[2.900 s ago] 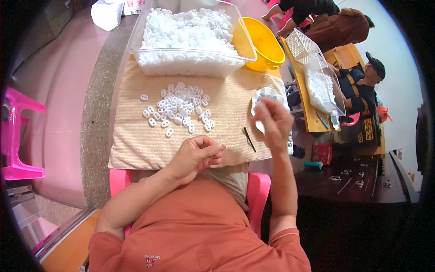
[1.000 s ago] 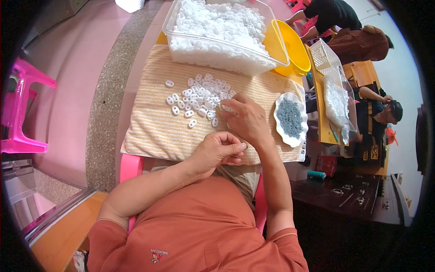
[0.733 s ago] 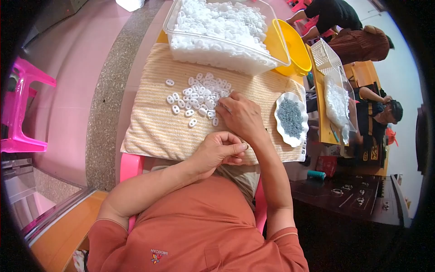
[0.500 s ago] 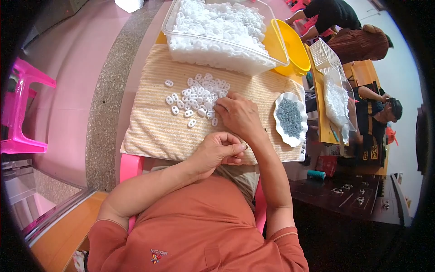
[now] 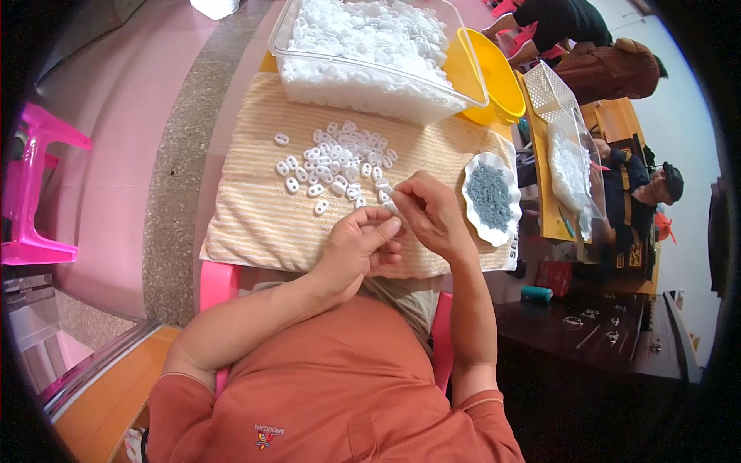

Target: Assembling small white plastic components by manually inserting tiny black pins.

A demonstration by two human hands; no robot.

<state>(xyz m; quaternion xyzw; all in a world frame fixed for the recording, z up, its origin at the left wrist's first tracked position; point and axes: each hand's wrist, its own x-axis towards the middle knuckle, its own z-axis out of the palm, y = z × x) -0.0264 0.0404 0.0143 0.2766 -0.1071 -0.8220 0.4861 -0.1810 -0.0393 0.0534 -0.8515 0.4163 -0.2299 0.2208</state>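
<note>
A loose pile of small white oval plastic pieces with two holes [image 5: 340, 158] lies on a striped beige towel [image 5: 255, 224]. At the pile's near right edge my right hand [image 5: 436, 216] is closed in a pinch, with one such white piece at its fingertips. Just below and to the left, my left hand [image 5: 359, 251] has thumb and forefinger pressed together. Whatever it holds is too small to make out. The fingertips of both hands nearly meet. Right of them stands a scalloped white dish [image 5: 469, 202] of small grey-blue pieces [image 5: 492, 197].
Beyond the towel stands a clear plastic bin [image 5: 378, 68] heaped with white pieces, beside a yellow basin [image 5: 505, 85]. A white perforated basket [image 5: 552, 92] and a clear container of white pieces [image 5: 570, 166] are farther right. Another person [image 5: 637, 185] sits there. A pink stool [image 5: 38, 185] stands left.
My right hand has drawn back from the pile toward my left hand, bringing a white piece. My left hand has risen slightly, its thumb and forefinger still together.
</note>
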